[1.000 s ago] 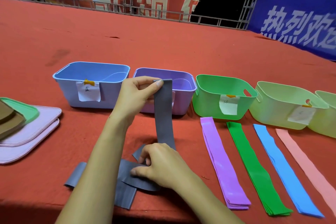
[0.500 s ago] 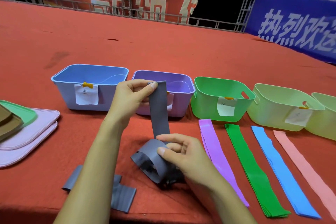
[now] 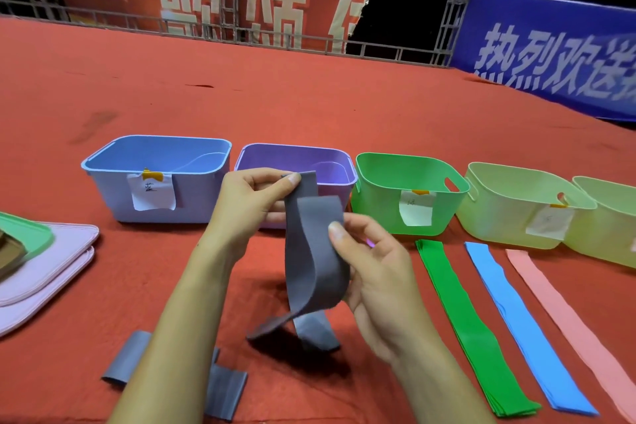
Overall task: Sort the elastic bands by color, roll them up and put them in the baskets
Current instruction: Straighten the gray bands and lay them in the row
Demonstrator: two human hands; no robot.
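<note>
A grey elastic band (image 3: 315, 251) hangs in a loose loop between both hands, above the red cloth. My left hand (image 3: 247, 206) pinches its top end in front of the purple basket (image 3: 296, 155). My right hand (image 3: 371, 272) grips the folded loop from the right, thumb on its front. The band's tail (image 3: 309, 330) curls down to the cloth. More grey bands (image 3: 223, 389) lie under my left forearm. Green (image 3: 461, 320), blue (image 3: 516, 320) and pink (image 3: 564, 313) bands lie flat in stacks on the right. The purple bands are almost fully hidden behind my right hand.
Baskets stand in a row: blue (image 3: 113, 151), purple, green (image 3: 378, 213), and two pale green ones (image 3: 499, 224) (image 3: 605, 244); paper labels show on most. Stacked lids (image 3: 44, 262) lie at the left edge. A metal railing (image 3: 241, 34) and banners are behind.
My right hand has lifted the lower part of the grey band off the cloth and folded it up toward my left hand, making a taller loop. The left hand stayed near the purple basket.
</note>
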